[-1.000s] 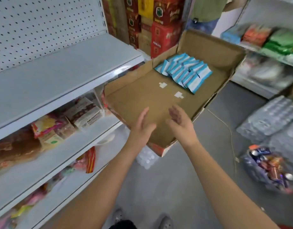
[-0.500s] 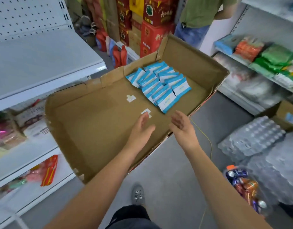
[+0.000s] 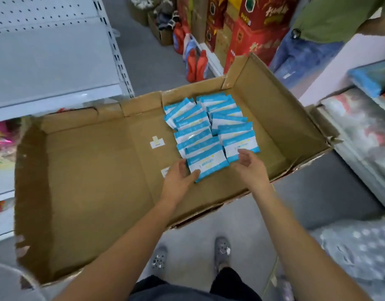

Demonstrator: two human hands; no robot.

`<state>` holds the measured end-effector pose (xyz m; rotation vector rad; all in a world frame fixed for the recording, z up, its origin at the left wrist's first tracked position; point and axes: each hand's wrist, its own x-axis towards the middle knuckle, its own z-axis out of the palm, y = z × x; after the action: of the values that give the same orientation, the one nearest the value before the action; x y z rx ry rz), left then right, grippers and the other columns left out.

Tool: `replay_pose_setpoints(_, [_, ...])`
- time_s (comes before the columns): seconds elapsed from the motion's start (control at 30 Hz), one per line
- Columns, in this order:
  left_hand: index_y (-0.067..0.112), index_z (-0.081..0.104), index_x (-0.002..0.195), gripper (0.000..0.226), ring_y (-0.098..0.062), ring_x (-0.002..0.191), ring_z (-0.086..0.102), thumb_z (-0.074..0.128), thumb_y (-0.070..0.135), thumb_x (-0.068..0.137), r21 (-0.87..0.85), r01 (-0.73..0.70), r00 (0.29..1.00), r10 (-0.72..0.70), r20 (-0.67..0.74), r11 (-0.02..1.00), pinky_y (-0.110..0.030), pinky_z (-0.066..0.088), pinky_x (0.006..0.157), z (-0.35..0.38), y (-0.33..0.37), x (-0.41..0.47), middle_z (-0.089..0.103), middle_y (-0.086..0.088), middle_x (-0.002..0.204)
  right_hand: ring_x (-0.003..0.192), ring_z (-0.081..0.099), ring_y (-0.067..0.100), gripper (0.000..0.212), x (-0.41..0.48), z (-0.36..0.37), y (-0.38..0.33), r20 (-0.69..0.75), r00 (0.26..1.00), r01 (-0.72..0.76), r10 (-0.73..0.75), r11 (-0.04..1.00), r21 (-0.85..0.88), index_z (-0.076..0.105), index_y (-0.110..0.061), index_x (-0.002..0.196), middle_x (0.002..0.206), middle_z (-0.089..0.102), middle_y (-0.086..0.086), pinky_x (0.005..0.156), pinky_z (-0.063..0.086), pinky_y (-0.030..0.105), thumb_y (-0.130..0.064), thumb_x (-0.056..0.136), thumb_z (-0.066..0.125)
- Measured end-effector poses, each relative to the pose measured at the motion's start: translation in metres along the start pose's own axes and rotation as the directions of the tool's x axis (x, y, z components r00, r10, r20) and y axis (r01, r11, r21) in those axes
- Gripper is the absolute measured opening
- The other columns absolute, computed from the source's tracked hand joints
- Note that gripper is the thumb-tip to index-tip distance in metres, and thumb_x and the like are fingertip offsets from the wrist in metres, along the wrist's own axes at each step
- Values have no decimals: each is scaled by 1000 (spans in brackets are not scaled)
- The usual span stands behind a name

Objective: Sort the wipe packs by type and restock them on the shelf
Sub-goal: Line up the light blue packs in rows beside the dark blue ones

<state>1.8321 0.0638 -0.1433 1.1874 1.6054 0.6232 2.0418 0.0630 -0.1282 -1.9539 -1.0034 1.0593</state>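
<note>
There is one view only, from a wide-angle camera worn on the person's head, so no second view shares any part of the scene. It looks forward and steeply down onto an open cardboard box (image 3: 96, 181), which fills the middle of the picture and lies close below the lens. Both forearms enter from the bottom edge and reach into the box. Below the box's near wall the person's shoes (image 3: 222, 249) stand on the floor. Left of the box runs a shelf (image 3: 52, 68); beyond its far wall the lens edge bends stacked red cartons (image 3: 254, 38).
</note>
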Motion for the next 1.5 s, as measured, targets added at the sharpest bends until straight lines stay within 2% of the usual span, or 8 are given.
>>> replay_pose_setpoints(0.1, [17,52,124,55,6,86,64,82,35,81,-52,52,988,-59,-140,997,-8,53,71,27,4,4,66,13,112,115,60,17,51,52,-28,6,-11,999,41,-42,996,-74,56,-12,132,126,63,3,100,45,26,-6,84,72])
replay_pose_setpoints(0.23, [26,52,117,70,-6,97,68,87,56,64,43,194,944,-175,-278,980,-38,58,87,51,4,11,71,10,111,106,60,14,54,90,-46,11,28,999,38,-34,990,-136,55,-13,124,115,64,-1,94,47,28,-8,77,80])
replay_pose_setpoints(0.47, [30,56,103,37,-10,89,58,79,46,79,206,336,893,-241,-379,919,-37,37,95,60,12,21,64,16,94,112,64,24,67,120,-54,5,68,997,-23,44,958,-285,51,-17,128,126,66,3,79,45,29,-19,72,88])
replay_pose_setpoints(0.6, [22,55,114,42,-10,93,68,81,32,82,-15,240,910,-230,-344,971,-24,58,72,42,5,22,68,6,106,93,68,19,43,125,-61,3,103,994,44,-18,964,-262,65,-12,112,115,72,6,72,47,26,-19,75,87])
replay_pose_setpoints(0.77, [17,63,112,22,-18,91,73,72,18,92,-277,113,919,-207,-336,954,-27,61,76,14,1,6,74,-8,108,94,73,20,27,125,-54,-24,380,925,-32,-24,989,142,67,-14,108,112,73,7,69,63,35,-8,84,77])
replay_pose_setpoints(0.93, [10,67,114,20,-22,99,73,68,15,94,-413,11,873,-211,-441,911,-34,58,89,-46,-7,-21,75,-6,106,103,71,16,23,94,-13,-72,536,834,19,-131,978,209,66,-25,115,114,74,-5,88,58,42,-13,95,63])
replay_pose_setpoints(1.2, [10,67,111,22,-23,102,73,71,18,91,-504,-252,800,-115,-589,826,-34,59,86,-188,-39,-99,76,-7,107,97,74,22,16,-12,109,-149,627,737,48,-254,944,325,66,-12,102,104,76,4,72,63,37,1,93,62])
replay_pose_setpoints(1.5, [0,62,118,24,-28,100,73,64,9,95,-631,-303,742,-239,-627,714,-33,61,82,-375,-157,-188,74,-12,112,97,73,26,17,-168,301,-203,650,675,145,-348,927,345,67,-8,103,105,75,10,73,62,34,-6,87,72])
